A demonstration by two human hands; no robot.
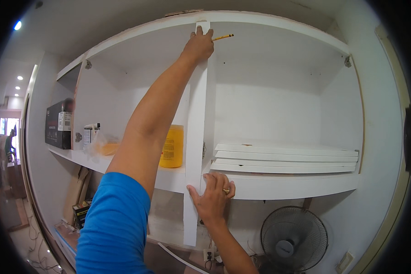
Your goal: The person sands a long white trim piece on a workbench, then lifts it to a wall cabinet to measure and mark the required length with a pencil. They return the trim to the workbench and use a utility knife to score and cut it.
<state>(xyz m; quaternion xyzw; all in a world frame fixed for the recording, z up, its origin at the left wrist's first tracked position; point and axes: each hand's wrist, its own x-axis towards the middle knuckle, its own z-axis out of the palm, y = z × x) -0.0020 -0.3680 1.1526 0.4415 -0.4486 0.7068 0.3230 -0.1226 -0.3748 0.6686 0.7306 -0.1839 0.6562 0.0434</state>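
A long, narrow white strip (196, 114) stands upright against the divider of a white wall cabinet, its lower end hanging below the shelf. My left hand (199, 45) reaches up to the strip's top end, fingertips pressed on it. A yellow pencil (223, 37) sticks out to the right from this hand. Lower down, my right hand (212, 196) is at the shelf's front edge; its thumb lies at the strip's left edge and its index finger near the right edge. The other fingers curl against the shelf front, one wearing a ring.
Several white panels (285, 159) lie stacked in the right compartment. A yellow tub (172, 147), a plastic bag (100, 147) and a black box (59, 125) stand on the left shelf. Below are a round fan (293, 233) and a wall socket (208, 254).
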